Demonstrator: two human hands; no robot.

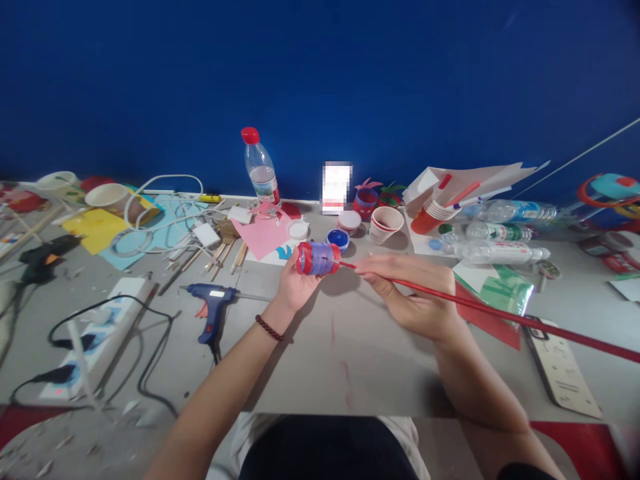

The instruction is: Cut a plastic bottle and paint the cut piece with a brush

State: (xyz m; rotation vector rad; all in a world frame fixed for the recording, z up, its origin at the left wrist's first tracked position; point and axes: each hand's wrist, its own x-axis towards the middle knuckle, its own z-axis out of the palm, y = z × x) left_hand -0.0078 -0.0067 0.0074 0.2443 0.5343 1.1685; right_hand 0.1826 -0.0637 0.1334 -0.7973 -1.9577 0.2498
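My left hand [296, 283], a beaded bracelet on its wrist, is closed around a small cylinder [318, 259] lying on its side, red at both ends and bluish purple in the middle. Between the fingers of my right hand [410, 290] is a long, thin paintbrush [493, 311] with a red handle. Its tip meets or nearly meets the right end of the cylinder; I cannot tell which. Just behind the cylinder stands an open jar of blue paint [337, 240]. A white-lidded jar [349, 221] and a paper cup [386, 225] are close by.
A blue glue gun [213, 310] and a white power strip [103, 337] with trailing cords lie left. A red-capped bottle [261, 170] stands behind pink paper [265, 233]. Rightward are stacked cups [434, 212], plastic bottles [500, 252] and a phone [565, 367].
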